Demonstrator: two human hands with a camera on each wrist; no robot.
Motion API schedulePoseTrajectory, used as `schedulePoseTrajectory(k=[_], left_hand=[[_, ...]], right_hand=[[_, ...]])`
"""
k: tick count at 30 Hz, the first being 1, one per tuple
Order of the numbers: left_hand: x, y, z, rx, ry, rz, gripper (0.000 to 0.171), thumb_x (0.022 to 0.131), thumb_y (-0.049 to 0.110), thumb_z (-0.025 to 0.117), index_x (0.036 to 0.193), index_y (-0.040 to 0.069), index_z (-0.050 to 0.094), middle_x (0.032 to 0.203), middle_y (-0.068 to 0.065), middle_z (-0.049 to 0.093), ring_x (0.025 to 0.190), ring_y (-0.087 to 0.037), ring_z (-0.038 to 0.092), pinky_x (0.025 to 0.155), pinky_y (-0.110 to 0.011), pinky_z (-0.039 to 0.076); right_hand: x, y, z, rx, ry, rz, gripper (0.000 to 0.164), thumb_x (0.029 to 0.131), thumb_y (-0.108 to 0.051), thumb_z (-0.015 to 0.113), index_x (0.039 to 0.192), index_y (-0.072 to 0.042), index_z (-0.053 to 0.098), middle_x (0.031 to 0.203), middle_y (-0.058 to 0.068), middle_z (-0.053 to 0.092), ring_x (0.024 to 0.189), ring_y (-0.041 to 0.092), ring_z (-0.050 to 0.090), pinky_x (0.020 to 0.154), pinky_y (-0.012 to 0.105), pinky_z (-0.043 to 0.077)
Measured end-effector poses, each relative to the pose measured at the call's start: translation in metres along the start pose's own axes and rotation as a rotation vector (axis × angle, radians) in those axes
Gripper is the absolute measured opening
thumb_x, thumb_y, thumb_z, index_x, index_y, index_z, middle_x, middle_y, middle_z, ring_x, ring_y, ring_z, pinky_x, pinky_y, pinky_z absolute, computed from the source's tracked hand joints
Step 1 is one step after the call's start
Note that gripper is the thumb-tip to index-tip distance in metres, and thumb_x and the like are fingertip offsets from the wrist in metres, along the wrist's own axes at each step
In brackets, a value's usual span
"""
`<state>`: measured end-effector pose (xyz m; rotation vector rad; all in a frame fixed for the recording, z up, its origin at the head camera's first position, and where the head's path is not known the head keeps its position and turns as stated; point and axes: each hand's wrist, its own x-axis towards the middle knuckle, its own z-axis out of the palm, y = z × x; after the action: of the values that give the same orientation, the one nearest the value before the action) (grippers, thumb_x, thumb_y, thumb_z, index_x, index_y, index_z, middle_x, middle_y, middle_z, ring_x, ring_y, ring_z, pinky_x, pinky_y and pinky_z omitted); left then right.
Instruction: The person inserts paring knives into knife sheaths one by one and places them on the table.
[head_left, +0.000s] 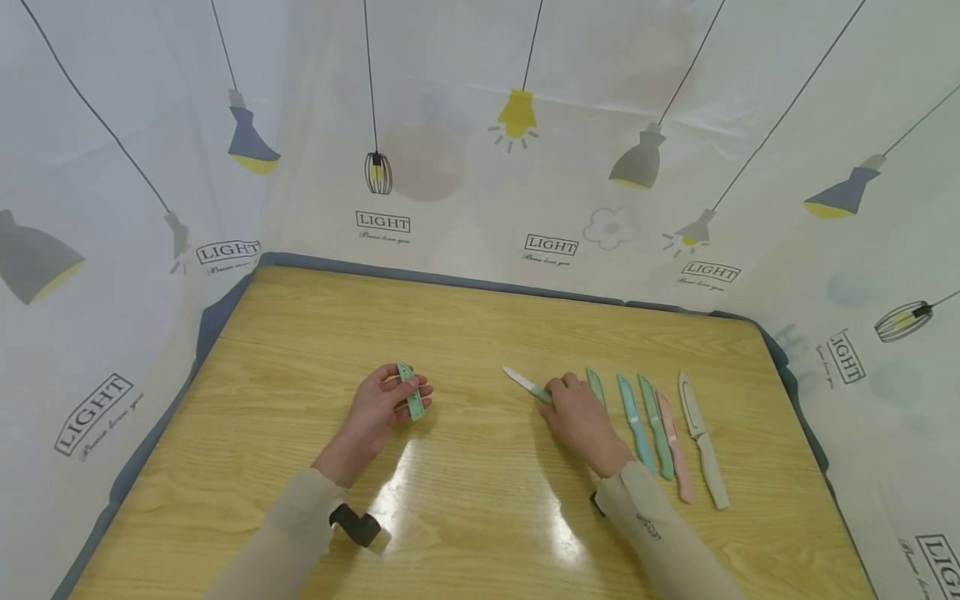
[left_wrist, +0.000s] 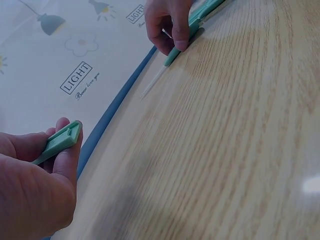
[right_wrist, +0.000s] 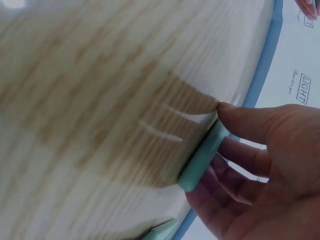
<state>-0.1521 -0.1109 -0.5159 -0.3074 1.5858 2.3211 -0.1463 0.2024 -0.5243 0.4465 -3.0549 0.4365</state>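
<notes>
My left hand [head_left: 375, 410] holds a small green knife sheath [head_left: 411, 393] between thumb and fingers, above the left part of the table. In the left wrist view the sheath [left_wrist: 64, 141] shows a groove along its side. My right hand [head_left: 581, 419] pinches the green handle of a small paring knife [head_left: 519, 379]. The pale blade is bare and points toward the far left, close over the tabletop. In the right wrist view the thumb and fingers are at the handle [right_wrist: 204, 157], with the blade mostly hidden. Just right of that hand lies another green piece [head_left: 596, 385], partly covered.
To the right lie a blue knife [head_left: 637, 423], a green knife [head_left: 656, 427], a pink knife [head_left: 673, 450] and a larger cream knife [head_left: 703, 442], side by side. The wooden table [head_left: 465, 508] meets a lamp-printed curtain [head_left: 465, 183] along its far and side edges.
</notes>
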Motion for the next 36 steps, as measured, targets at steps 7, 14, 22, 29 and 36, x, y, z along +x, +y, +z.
schedulePoseTrajectory(k=[7,14,22,29,36], left_hand=[[0.000,-0.003,0.002,-0.018,0.013,0.006,0.047,0.099,0.005,0.052,0.138,-0.010,0.032,0.131,-0.035,0.046,0.105,-0.028,0.063,0.089,-0.038,0.053],[-0.001,-0.004,0.005,-0.085,0.009,-0.002,0.047,0.099,0.004,0.052,0.139,-0.010,0.031,0.131,-0.031,0.052,0.108,-0.028,0.063,0.091,-0.038,0.052],[-0.001,-0.004,0.015,-0.137,-0.019,0.002,0.048,0.101,0.009,0.049,0.145,-0.006,0.035,0.138,-0.023,0.050,0.119,-0.027,0.056,0.098,-0.037,0.047],[0.002,-0.006,0.027,-0.255,-0.014,-0.003,0.048,0.101,0.005,0.047,0.145,-0.007,0.033,0.138,-0.025,0.049,0.121,-0.029,0.054,0.099,-0.037,0.046],[0.005,-0.011,0.038,-0.314,0.010,0.012,0.046,0.101,0.005,0.047,0.142,-0.009,0.032,0.133,-0.025,0.052,0.117,-0.029,0.057,0.100,-0.039,0.045]], right_hand=[[0.000,-0.002,0.001,0.032,-0.022,0.045,0.018,0.091,-0.015,0.064,0.102,0.000,0.066,0.090,0.008,0.059,0.074,0.019,0.055,0.062,0.033,0.051],[-0.005,-0.007,-0.002,0.130,-0.011,0.137,0.021,0.091,-0.019,0.061,0.104,-0.002,0.065,0.089,0.005,0.066,0.070,0.014,0.057,0.061,0.031,0.053],[-0.016,-0.018,-0.006,0.299,0.126,0.133,0.028,0.091,-0.015,0.055,0.114,-0.001,0.062,0.092,0.005,0.069,0.062,0.010,0.057,0.049,0.023,0.050],[-0.029,-0.032,-0.010,0.523,0.070,0.163,0.021,0.093,-0.012,0.053,0.111,-0.005,0.061,0.078,-0.003,0.063,0.046,0.008,0.043,0.037,0.020,0.037],[-0.039,-0.045,-0.011,0.678,0.000,0.200,0.019,0.099,-0.020,0.050,0.112,-0.011,0.060,0.075,0.002,0.058,0.051,0.011,0.042,0.041,0.023,0.038]])
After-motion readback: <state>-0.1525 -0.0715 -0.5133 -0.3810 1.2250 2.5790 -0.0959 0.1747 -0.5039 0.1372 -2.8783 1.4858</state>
